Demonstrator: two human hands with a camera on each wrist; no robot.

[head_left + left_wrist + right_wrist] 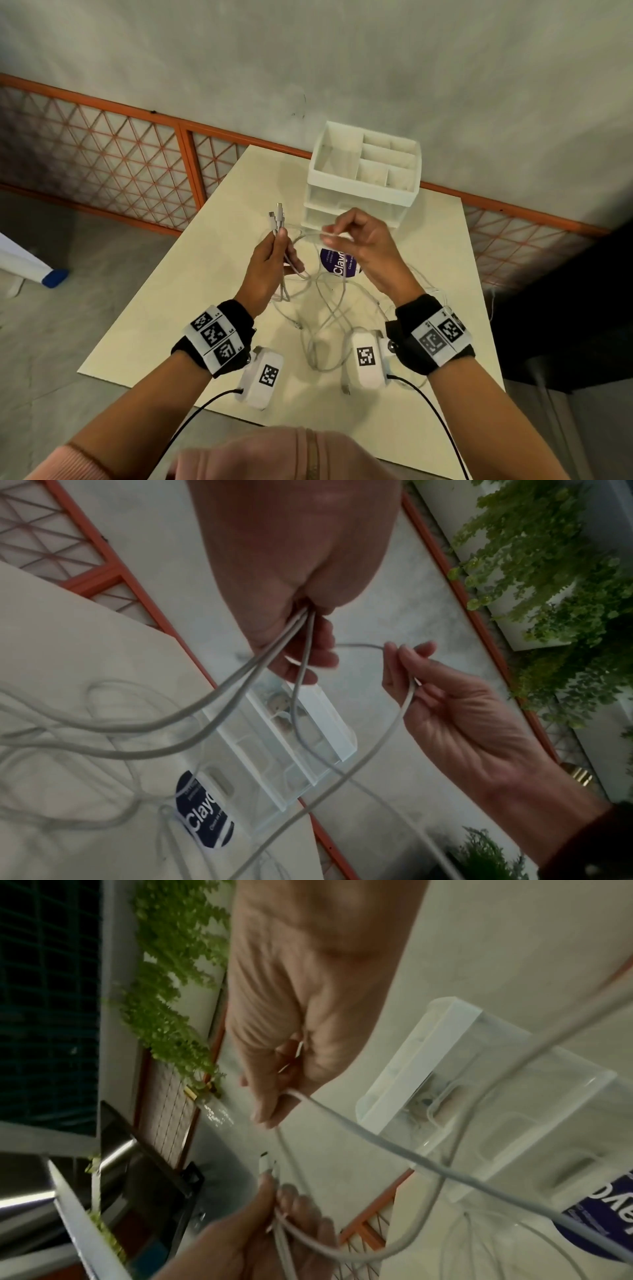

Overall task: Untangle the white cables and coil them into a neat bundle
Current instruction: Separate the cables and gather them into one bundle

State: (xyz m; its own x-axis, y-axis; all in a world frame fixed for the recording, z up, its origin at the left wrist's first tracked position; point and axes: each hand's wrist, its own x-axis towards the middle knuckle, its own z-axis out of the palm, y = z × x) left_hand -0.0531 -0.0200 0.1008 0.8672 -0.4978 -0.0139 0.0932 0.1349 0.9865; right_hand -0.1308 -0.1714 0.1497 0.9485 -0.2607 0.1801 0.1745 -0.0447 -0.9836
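Note:
Several white cables (325, 308) lie tangled on the cream table (191, 308), with strands rising to both hands. My left hand (274, 253) is raised above the table and grips a bunch of cable ends, whose plugs (276, 214) stick up past the fingertips. In the left wrist view the strands (267, 653) fan out below that fist. My right hand (346, 236) pinches a single cable strand (329, 234) just right of the left hand; the right wrist view shows that strand (342, 1118) trailing from the fingers (270, 1110).
A white compartment organizer with clear drawers (363, 174) stands at the table's far side, right behind the hands. A round dark-blue label (339, 262) lies under the right hand. An orange lattice fence (102, 154) runs behind. Potted greenery (565, 588) lines the wall.

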